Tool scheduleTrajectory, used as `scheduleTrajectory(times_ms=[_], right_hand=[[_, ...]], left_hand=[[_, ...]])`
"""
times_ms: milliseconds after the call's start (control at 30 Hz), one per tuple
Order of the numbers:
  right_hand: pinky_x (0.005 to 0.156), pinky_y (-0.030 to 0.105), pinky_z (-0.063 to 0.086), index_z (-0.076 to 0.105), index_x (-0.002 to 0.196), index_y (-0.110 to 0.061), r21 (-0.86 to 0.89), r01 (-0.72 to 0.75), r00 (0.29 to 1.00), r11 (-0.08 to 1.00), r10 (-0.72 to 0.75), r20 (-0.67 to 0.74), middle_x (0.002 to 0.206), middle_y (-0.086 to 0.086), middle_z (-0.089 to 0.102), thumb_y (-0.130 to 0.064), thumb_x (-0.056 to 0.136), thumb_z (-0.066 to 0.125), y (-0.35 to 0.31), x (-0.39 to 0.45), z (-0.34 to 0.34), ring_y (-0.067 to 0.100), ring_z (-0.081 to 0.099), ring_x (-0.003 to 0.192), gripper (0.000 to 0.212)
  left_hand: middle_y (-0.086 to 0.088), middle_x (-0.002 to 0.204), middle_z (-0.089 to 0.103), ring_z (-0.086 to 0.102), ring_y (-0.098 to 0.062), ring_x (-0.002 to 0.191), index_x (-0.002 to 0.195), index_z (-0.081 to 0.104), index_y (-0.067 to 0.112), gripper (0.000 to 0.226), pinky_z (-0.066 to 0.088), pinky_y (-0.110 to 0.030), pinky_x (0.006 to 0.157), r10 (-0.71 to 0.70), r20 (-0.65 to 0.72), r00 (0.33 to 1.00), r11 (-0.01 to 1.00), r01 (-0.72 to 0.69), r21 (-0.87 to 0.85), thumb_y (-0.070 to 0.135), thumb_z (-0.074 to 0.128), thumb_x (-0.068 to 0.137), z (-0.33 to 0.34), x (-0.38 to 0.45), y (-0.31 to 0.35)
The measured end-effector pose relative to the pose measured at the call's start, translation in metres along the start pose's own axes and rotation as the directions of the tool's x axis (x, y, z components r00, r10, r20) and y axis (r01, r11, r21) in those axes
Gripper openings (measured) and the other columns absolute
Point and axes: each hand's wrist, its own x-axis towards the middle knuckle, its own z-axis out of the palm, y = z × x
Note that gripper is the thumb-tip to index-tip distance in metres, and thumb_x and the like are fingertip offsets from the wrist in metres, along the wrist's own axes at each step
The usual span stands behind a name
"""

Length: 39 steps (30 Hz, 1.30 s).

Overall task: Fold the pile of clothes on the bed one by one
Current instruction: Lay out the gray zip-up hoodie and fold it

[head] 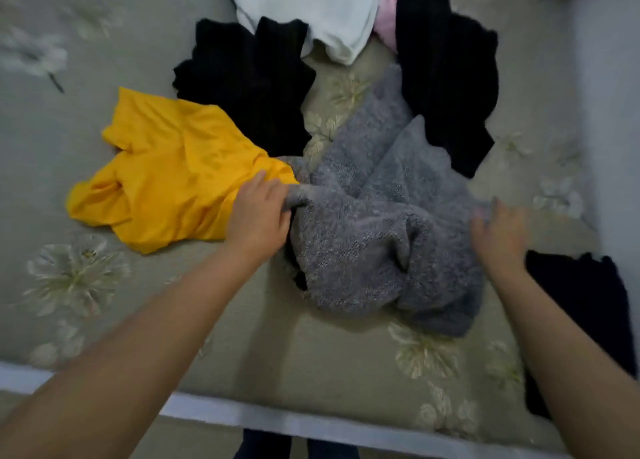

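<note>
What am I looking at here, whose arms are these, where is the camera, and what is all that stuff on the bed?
There is no machine here. One wide-angle camera sits on a person's head and looks forward and down, so the two bare arms coming in from the bottom are that person's own.

The surface is a bed with a pale flowered cover. Unfolded clothes lie on it: a crumpled grey knitted sweater in the middle, a bright yellow garment beside it, black garments behind, a white garment at the far edge with a bit of pink fabric next to it, and another dark piece near the right arm.

The left hand grips a fold of the grey sweater. The right hand is blurred; it rests at the sweater's other edge, and whether it grips is unclear.
</note>
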Motion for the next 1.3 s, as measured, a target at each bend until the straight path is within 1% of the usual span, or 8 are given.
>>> scheduleTrajectory(times_ms=[133, 333, 533, 733, 867, 1000, 1167, 1300], right_hand=[[0.100, 0.063, 0.026, 0.051, 0.128, -0.004, -0.140, 0.682, 0.730, 0.718, -0.656, 0.191, 0.132, 0.024, 0.048, -0.057, 0.076, 0.051, -0.059, -0.063, 0.038, 0.044, 0.040, 0.126, 0.074], [0.110, 0.055, 0.008, -0.008, 0.146, -0.025, -0.348, 0.602, 0.758, 0.719, -0.378, 0.532, 0.154, 0.014, 0.002, -0.070, 0.071, 0.054, -0.106, -0.049, 0.089, 0.032, 0.005, 0.142, 0.107], [0.068, 0.036, 0.045, 0.051, 0.118, -0.009, -0.196, 0.547, 0.710, 0.814, -0.328, 0.623, 0.100, 0.017, 0.063, -0.044, 0.089, 0.052, -0.087, -0.028, 0.076, 0.033, 0.059, 0.093, 0.045], [0.072, 0.034, 0.040, 0.064, 0.089, -0.001, 0.211, -0.174, 0.963, 0.962, 0.121, 0.242, 0.095, 0.024, 0.064, -0.022, 0.091, 0.053, 0.054, -0.012, 0.002, 0.037, 0.060, 0.091, 0.023], [0.078, 0.039, 0.043, 0.053, 0.119, 0.002, 0.377, -0.830, 0.555, 0.410, 0.673, 0.489, 0.125, 0.022, 0.054, -0.023, 0.094, 0.049, 0.158, -0.023, -0.027, 0.032, 0.056, 0.087, 0.036], [0.080, 0.043, 0.046, 0.049, 0.119, 0.014, 0.187, -0.902, 0.425, 0.390, 0.718, 0.551, 0.123, 0.030, 0.053, -0.020, 0.095, 0.047, 0.205, -0.047, -0.011, 0.039, 0.056, 0.094, 0.042], [0.052, 0.032, 0.028, 0.039, 0.047, -0.009, 0.104, -0.640, 0.713, 0.761, 0.538, 0.449, 0.048, 0.012, 0.039, -0.024, 0.090, 0.058, 0.235, -0.055, 0.008, 0.022, 0.042, 0.049, 0.049], [0.057, 0.030, 0.031, 0.042, 0.051, -0.011, 0.230, -0.632, 0.743, 0.740, 0.494, 0.451, 0.053, 0.009, 0.045, -0.021, 0.087, 0.061, 0.244, -0.058, 0.018, 0.021, 0.047, 0.057, 0.042]], left_hand=[[-0.013, 0.146, 0.032, 0.019, -0.028, 0.138, 0.138, 0.032, 0.006, 0.053, 0.014, -0.032, 0.111, -0.288, 0.240, 0.927, 0.954, 0.300, -0.012, 0.022, 0.050, 0.090, 0.050, -0.090, -0.025], [-0.015, 0.144, 0.035, 0.025, -0.028, 0.136, 0.137, 0.034, 0.004, 0.048, 0.014, -0.032, 0.111, -0.293, 0.331, 0.897, 0.936, 0.340, -0.094, 0.019, 0.046, 0.093, 0.070, -0.121, -0.027], [-0.018, 0.135, 0.045, 0.035, -0.032, 0.129, 0.133, 0.039, 0.001, 0.049, 0.025, -0.039, 0.108, -0.249, 0.252, 0.935, 0.936, 0.299, -0.184, 0.015, 0.052, 0.088, 0.070, -0.073, -0.004], [-0.023, 0.138, 0.041, 0.035, -0.036, 0.130, 0.134, 0.037, -0.002, 0.052, 0.023, -0.037, 0.109, -0.134, 0.262, 0.956, 0.940, 0.206, -0.270, 0.019, 0.053, 0.090, 0.086, -0.044, 0.051], [-0.019, 0.141, 0.040, 0.033, -0.036, 0.132, 0.134, 0.041, 0.003, 0.046, 0.022, -0.039, 0.110, 0.052, 0.256, 0.965, 0.944, 0.036, -0.327, 0.020, 0.050, 0.092, 0.100, -0.021, 0.109], [-0.023, 0.137, 0.042, 0.033, -0.040, 0.131, 0.130, 0.045, -0.001, 0.046, 0.026, -0.044, 0.108, 0.224, 0.209, 0.952, 0.925, -0.141, -0.352, 0.016, 0.055, 0.089, 0.114, 0.009, 0.174], [-0.014, 0.148, 0.029, 0.018, -0.030, 0.139, 0.140, 0.031, 0.007, 0.055, 0.012, -0.036, 0.113, 0.206, 0.229, 0.951, 0.967, -0.162, -0.199, 0.029, 0.048, 0.093, 0.120, 0.056, 0.210], [-0.010, 0.149, 0.027, 0.015, -0.024, 0.141, 0.141, 0.029, 0.008, 0.056, 0.009, -0.035, 0.114, 0.508, 0.316, 0.801, 0.861, -0.483, -0.158, 0.028, 0.047, 0.093, 0.116, 0.076, 0.258]])
